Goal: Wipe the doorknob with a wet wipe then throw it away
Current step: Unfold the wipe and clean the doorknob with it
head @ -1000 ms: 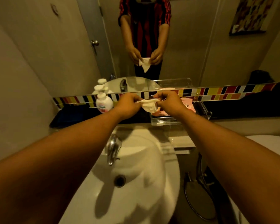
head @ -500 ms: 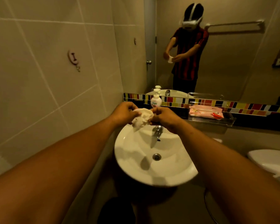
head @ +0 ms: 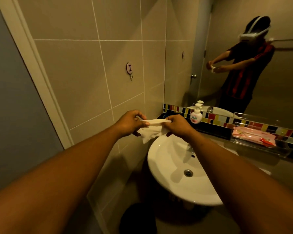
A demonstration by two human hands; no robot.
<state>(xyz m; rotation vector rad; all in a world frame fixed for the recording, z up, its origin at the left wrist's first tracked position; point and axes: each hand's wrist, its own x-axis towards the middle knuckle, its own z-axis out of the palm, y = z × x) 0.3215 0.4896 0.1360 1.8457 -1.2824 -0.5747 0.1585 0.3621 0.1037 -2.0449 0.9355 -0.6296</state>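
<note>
Two bare forearms reach forward from the lower corners. Low between them sits a dark round bin (head: 139,218), its shape lost in shadow. Just beyond it the white sink (head: 167,159) stands out, a smooth glossy bowl with a round metal drain (head: 188,172) at its bottom and a chrome tap (head: 191,148) partly hidden by the right arm.

Above the sink's left rim both hands meet. The left hand (head: 128,123) is closed with its fingertips pinching one end of the wet wipe (head: 150,130), and the right hand (head: 177,125) is closed on the other end. The wipe is a thin, pale, soft sheet, stretched taut along its top edge and hanging in limp creases below.

Behind the hands a white plastic soap bottle (head: 196,115) with a pump top stands on the dark counter, against a strip of small coloured glossy tiles (head: 215,118). Farther right lies a flat pink packet (head: 254,136) in a clear tray (head: 277,152).

The left wall is large, smooth beige tiles with pale grout lines, carrying a small round hook (head: 130,68). A white door frame (head: 35,65) slants up the far left. The mirror (head: 286,81) reflects the person and a round metal doorknob (head: 193,76) on a grey door.
</note>
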